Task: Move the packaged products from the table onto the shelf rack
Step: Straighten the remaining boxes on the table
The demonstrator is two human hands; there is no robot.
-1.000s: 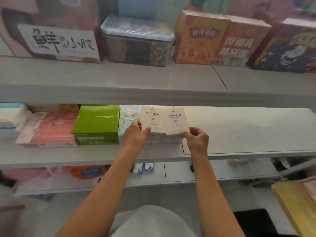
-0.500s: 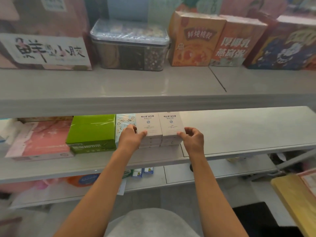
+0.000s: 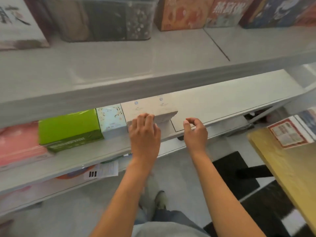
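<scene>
In the head view, two stacks of white boxes [image 3: 150, 109] are seen side by side on the middle board of the shelf rack [image 3: 119, 89], directly in front of the hands. The left hand [image 3: 145, 132] is laid against the front of the left stack, with the fingers [image 3: 147, 118] nearly straight and touching the box edges; nothing is gripped by it. The right hand [image 3: 195, 130] is held in the air just to the right of the stacks, apart from them, with the fingers loosely curled and the thumb near the forefinger; nothing is held in it.

To the left of the left hand, a pale blue box [image 3: 111, 120] with a leaf pattern is placed touching the white boxes, then a green box [image 3: 68, 127], and further left a pink package [image 3: 18, 144]. Above the hands, on the upper board, a dark container [image 3: 106, 19] and several coloured cartons [image 3: 183, 12] are standing. To the right of the right hand, the corner of a yellow table [image 3: 287, 165] is seen, with a printed package [image 3: 290, 132] lying on it. Below the hands a lower board with a paper sheet [image 3: 106, 170] is partly visible.
</scene>
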